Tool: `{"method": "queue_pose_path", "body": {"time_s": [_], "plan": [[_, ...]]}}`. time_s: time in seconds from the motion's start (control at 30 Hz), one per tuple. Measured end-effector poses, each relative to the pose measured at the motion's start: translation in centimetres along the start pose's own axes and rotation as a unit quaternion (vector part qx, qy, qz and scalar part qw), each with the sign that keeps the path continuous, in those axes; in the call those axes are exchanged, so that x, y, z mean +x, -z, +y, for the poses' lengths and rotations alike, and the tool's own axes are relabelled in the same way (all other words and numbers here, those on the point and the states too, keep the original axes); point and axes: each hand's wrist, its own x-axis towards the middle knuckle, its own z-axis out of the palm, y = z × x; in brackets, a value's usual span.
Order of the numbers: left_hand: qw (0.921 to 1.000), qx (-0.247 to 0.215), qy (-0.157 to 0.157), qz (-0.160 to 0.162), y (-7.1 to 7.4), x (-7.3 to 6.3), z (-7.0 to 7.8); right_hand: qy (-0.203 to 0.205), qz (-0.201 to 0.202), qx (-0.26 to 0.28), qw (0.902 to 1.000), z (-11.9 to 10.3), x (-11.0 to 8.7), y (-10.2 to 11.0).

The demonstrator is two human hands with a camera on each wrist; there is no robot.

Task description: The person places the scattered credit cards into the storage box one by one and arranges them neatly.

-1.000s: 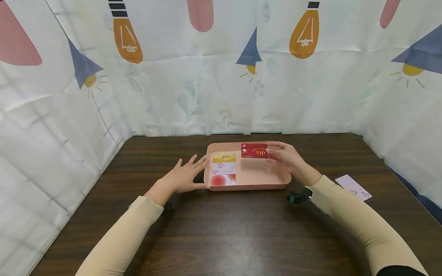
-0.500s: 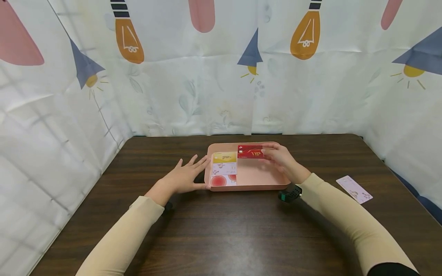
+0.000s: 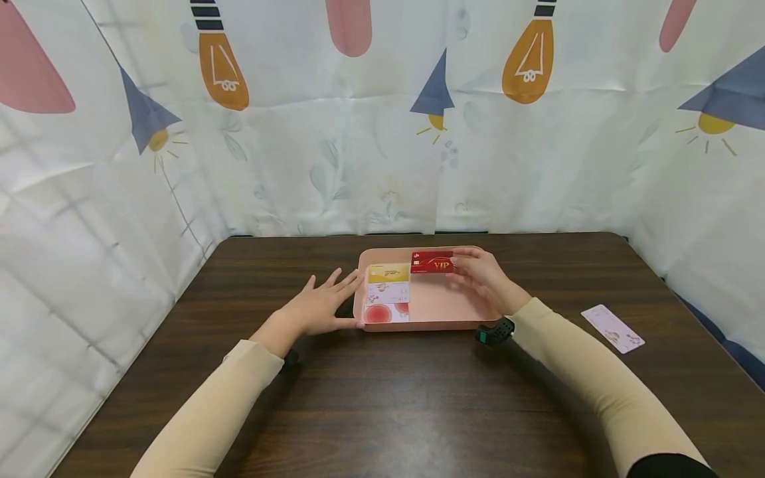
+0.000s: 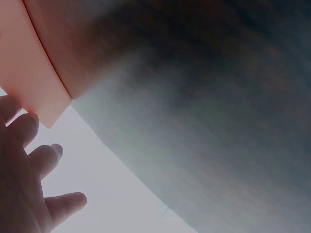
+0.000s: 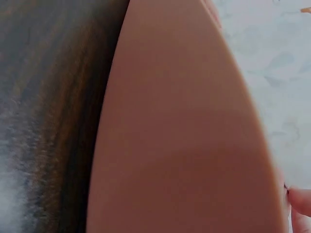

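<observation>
A red VIP card (image 3: 429, 261) is pinched at its right end by my right hand (image 3: 483, 272), over the back of the pink tray (image 3: 454, 325). Left of it in the tray lie a yellow card (image 3: 388, 273), a white card (image 3: 387, 293) with a floral print, and a card with red circles (image 3: 379, 313), stacked in a column. My left hand (image 3: 323, 307) has its fingers spread at the tray's left side, fingertips right at the rim. In the right wrist view the tray's wall (image 5: 180, 121) fills the middle, and only a fingertip (image 5: 301, 201) shows.
A pale pink floral card (image 3: 613, 328) lies askew on the dark wooden table (image 3: 382, 405), right of the tray. A patterned curtain (image 3: 382, 159) hangs behind the table. A dark wrist device (image 3: 495, 331) sits under my right wrist, close to the tray's front right corner.
My right hand has moved left with the red VIP card, bringing it beside the yellow card; the last half second shows only slight movement. My left hand keeps its place at the tray.
</observation>
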Motion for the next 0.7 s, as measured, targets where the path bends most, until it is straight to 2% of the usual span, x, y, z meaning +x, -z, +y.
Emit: {"method": "queue_pose_path", "body": {"time_s": [0.2, 0.5, 0.7], "plan": [[1.0, -0.001, -0.001, 0.0, 0.0, -0.05, -0.05, 0.002, 0.003, -0.008, 1.0, 0.25, 0.37, -0.32], [1.0, -0.002, -0.003, 0.003, 0.15, -0.11, 0.09, -0.025, 0.005, -0.016, 0.9995, 0.42, 0.64, -0.31], [1.0, -0.002, -0.003, 0.003, 0.01, -0.03, 0.05, -0.021, 0.003, -0.02, 0.9996, 0.65, 0.98, -0.29]]}}
